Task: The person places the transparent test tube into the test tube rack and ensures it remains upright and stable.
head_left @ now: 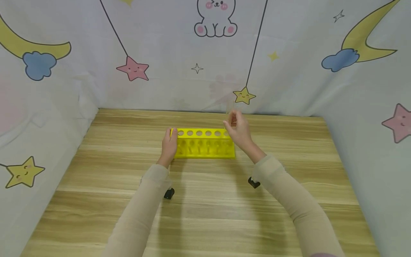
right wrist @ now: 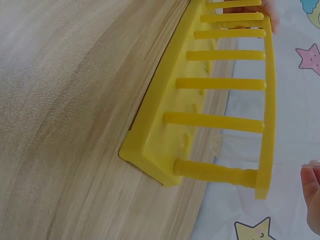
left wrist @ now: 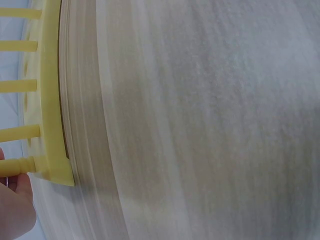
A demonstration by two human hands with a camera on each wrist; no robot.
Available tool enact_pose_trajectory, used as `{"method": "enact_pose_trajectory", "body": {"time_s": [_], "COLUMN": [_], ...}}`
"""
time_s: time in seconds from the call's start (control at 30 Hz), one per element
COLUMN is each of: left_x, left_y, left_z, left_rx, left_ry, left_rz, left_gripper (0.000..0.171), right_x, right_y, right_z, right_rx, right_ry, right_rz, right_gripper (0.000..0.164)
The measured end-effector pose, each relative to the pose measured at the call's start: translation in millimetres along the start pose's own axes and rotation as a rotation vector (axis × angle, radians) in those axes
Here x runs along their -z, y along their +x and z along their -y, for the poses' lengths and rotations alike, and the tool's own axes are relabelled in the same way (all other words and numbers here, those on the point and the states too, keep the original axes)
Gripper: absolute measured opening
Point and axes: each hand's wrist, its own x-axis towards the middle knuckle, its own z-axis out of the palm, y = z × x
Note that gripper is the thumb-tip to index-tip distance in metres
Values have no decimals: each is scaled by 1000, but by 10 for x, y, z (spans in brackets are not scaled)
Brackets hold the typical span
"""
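Note:
A yellow test tube rack (head_left: 205, 156) stands on the wooden table, its top row of round holes facing up. At its left end my left hand (head_left: 168, 144) grips the frame; fingers of that hand (left wrist: 15, 210) curl round an end post in the left wrist view. My right hand (head_left: 239, 132) is above the rack's right end and pinches a clear test tube (right wrist: 240, 147) near its upper end. In the right wrist view the tube reaches below the rack's top plate, by the end hole, its rounded bottom above the base. The right fingertips (right wrist: 312, 192) show at the edge.
Brown wood-grain tabletop (head_left: 208, 214) surrounds the rack. A white cloth (head_left: 173, 85) printed with stars, moons and clouds hangs behind and at both sides. Small black pieces (head_left: 169, 193) show beside each forearm.

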Motion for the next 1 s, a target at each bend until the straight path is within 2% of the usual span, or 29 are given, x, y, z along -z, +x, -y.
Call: {"method": "enact_pose_trajectory", "body": {"time_s": [0.23,0.5,1.0], "left_x": [-19,-46,-46], "left_y": [30,63,63], "left_z": [-13,-17,-14], "left_rx": [14,8,7], "left_ry": [-5,-3,10], "left_rz": [3,-20,-24], "left_gripper": [43,38,40], "right_x": [-6,-14,-48], "right_y": [12,32,-22], "right_z": [-76,-141,-196], "right_rx": [-10,-28,-25], "right_ry": [-1,-11,-21], "right_rz": [13,21,34], "right_gripper": [22,22,22]}}
